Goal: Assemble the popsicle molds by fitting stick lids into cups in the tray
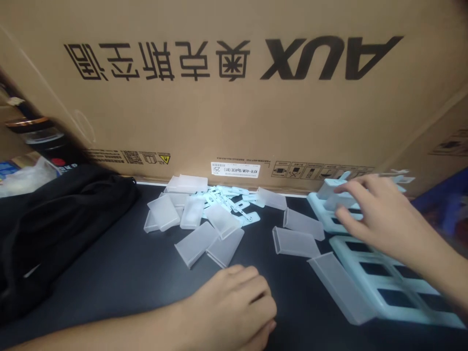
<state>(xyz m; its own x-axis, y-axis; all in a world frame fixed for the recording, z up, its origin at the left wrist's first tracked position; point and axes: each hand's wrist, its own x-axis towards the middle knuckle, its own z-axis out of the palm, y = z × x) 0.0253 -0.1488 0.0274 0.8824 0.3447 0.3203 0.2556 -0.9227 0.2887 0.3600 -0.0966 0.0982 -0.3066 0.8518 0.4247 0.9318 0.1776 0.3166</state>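
My right hand (376, 209) is at the far light blue ice-pop mould rack (317, 210), thumb and forefinger gripping a translucent ice-pop mould (333, 201) at one of its slots. Just behind that stands another mould with a light blue stick (343, 176) poking up from it. My left hand (234, 307) rests on the dark table, fingers curled, and no object shows in it. Between the hands lie loose clear moulds (297, 242), and one long mould (341, 287) leans on the nearer rack (373, 304). Light blue ice-pop sticks (223, 197) are heaped farther back among several moulds (164, 213).
A large cardboard box (219, 122) with upside-down print walls off the table's back edge. Black cloth (62, 229) covers the left side, with a dark bottle (44, 141) and a plastic bag (29, 178) behind it. Something blue (442, 209) is at the right.
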